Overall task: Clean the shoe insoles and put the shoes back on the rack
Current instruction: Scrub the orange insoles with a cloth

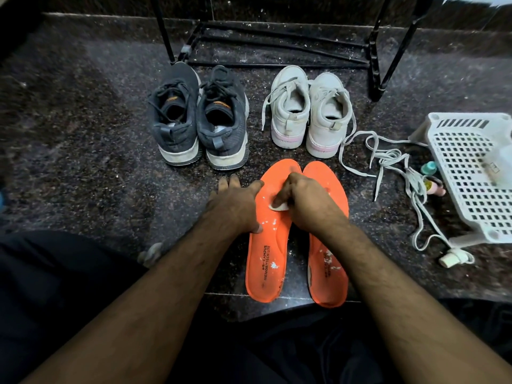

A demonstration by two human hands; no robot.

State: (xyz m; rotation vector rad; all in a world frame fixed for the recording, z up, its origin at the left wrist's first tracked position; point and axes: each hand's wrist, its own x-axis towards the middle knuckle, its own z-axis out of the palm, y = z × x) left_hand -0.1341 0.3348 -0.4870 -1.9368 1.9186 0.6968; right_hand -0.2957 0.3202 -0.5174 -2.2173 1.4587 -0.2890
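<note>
Foam-like orange insoles [267, 261] look light, bendy: left hand [235, 209] presses flat-fingered, right hand [304, 202] fingers pinching small white pad [279, 207].

Matt foam insoles [266, 261], polished stone floor [83, 162]

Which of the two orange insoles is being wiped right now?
The left insole, nearer the dark shoes: the right hand rubs a white pad on it while the left hand steadies it.
</note>
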